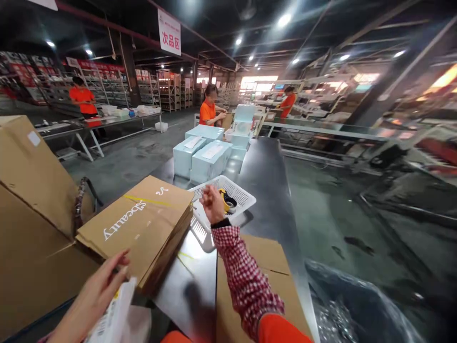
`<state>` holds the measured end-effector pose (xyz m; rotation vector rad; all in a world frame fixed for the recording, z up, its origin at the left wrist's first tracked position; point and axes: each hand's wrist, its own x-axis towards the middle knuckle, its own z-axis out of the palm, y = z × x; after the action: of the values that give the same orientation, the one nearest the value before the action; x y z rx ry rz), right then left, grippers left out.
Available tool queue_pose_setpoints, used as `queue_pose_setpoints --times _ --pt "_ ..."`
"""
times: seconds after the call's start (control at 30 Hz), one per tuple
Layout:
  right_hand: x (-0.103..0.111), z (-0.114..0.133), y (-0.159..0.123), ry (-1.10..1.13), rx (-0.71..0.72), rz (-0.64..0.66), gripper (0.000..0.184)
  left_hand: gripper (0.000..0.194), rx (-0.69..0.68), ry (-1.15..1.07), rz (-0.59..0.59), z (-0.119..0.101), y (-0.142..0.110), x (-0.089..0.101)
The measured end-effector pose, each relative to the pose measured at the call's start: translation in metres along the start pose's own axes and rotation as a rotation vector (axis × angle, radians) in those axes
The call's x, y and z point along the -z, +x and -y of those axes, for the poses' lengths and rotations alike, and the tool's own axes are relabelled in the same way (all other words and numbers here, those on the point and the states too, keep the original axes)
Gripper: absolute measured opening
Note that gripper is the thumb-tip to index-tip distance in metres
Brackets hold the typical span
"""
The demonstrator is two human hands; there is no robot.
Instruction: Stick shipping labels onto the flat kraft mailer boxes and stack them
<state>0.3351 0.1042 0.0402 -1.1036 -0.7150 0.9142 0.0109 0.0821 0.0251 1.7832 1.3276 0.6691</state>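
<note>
My right hand (pixel 213 204) reaches forward over a white plastic basket (pixel 243 190), its fingers curled closed; I cannot make out anything in them. A yellow and black tape roll (pixel 227 200) lies in the basket just beyond the hand. My left hand (pixel 93 297) is low at the near left, fingers stretched out along a white printed packet (pixel 113 317), thumb side hidden. It lies beside the near corner of a stack of flattened brown cartons (pixel 143 224) printed with white lettering.
A long steel table (pixel 264 181) runs ahead with several pale blue boxes (pixel 203 159). Another flat carton (pixel 271 276) lies under my right arm. Large brown boxes (pixel 24 200) stand at left. People in orange shirts (pixel 209 112) work farther back among shelving.
</note>
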Motion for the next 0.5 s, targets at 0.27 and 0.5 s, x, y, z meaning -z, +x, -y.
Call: queue_pose_setpoints --times 0.27,0.5 --pt "-0.023 -0.062 -0.062 -0.455 -0.253 0.451 0.035 0.058 -0.158 0.185 -0.054 0.054 0.046 0.073" --pt "-0.204 0.076 -0.042 -0.506 0.254 0.847 0.028 0.085 -0.117 0.188 -0.093 0.054 0.092 0.102"
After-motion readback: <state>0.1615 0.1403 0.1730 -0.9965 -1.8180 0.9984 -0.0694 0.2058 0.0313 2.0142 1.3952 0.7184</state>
